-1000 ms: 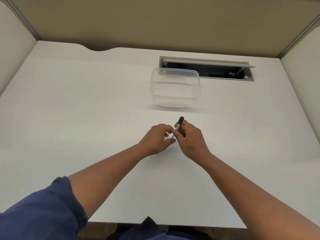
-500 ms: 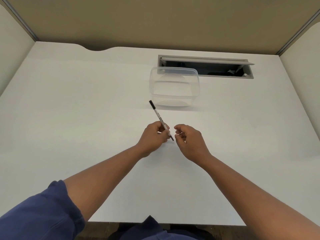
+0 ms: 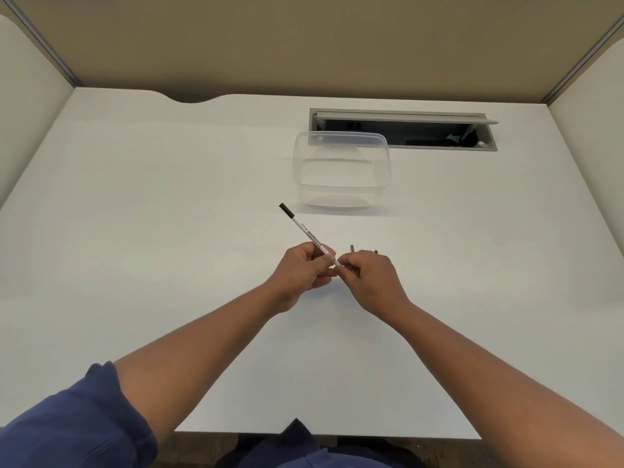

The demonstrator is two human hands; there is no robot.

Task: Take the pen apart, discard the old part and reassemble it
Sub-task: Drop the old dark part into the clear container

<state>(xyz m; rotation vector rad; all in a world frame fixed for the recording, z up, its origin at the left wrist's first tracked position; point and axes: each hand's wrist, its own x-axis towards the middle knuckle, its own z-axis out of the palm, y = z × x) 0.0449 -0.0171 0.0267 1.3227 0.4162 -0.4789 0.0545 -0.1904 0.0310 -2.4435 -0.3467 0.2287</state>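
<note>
A slim white pen (image 3: 305,229) with a black far end slants up and to the left above the white desk (image 3: 169,197). My left hand (image 3: 300,273) grips the pen's lower half. My right hand (image 3: 371,278) pinches the pen's near tip, which is hidden between its fingertips. The two hands touch at that point. Just behind my right hand a small dark piece (image 3: 352,247) shows on the desk, mostly hidden by the knuckles. I cannot tell what it is.
A clear plastic container (image 3: 341,190) with no lid stands on the desk beyond the pen. Behind it, an open grey cable hatch (image 3: 405,113) is set into the desk top. Partition walls close off the back and both sides.
The pen passed from my right hand to my left and now slants up-left. My right hand has since closed on its near tip. A dark piece now shows behind my right hand.
</note>
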